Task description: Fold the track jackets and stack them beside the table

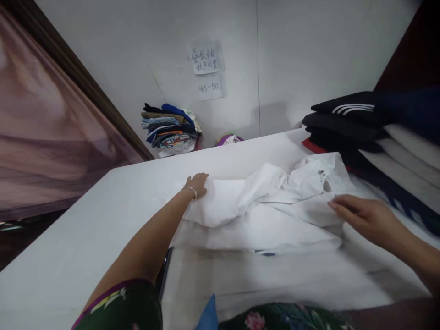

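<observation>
A white garment [237,206] lies loosely across the white table [85,238], partly folded and bunched up toward its right end. A small dark mark shows near that bunched end; its exact kind I cannot tell. My left hand [197,184], with a bracelet at the wrist, rests flat on the garment's far left part, fingers stretched out. At the right side my right hand [367,217] has its thumb and fingers pinched together on the garment's edge. More white cloth lies nearer to me, with a small dark patch at the fold.
Folded dark and grey clothes [347,123] are stacked at the right. A pile of colourful folded clothes [172,128] stands beyond the far edge, near a small purple-and-white bundle [229,139]. Handwritten papers [208,59] hang on the wall. A pinkish curtain [51,137] hangs left.
</observation>
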